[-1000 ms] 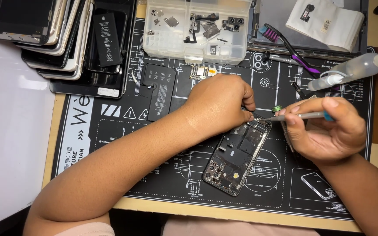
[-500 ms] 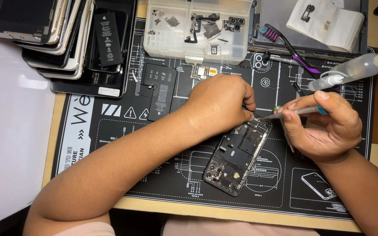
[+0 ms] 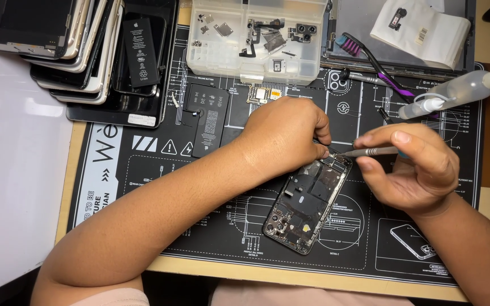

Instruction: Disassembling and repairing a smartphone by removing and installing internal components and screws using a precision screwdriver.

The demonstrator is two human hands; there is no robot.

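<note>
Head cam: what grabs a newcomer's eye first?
The opened phone lying gutted mid-mat, with the left hand bracing its top end and the right hand holding a slim metal tool to that corner. Next, the stack of phone screens at top left and the clear parts box above the hands.

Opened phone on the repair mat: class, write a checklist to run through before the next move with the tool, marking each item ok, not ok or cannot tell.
1. Opened phone lies flat on the mat: ok.
2. Left hand steadies its top end: ok.
3. Right hand grips the thin metal tool: ok.
4. Tool tip sits at the phone's top edge: ok.
5. Tip seated in a screw: cannot tell.
6. Parts tray within reach: ok.
</note>
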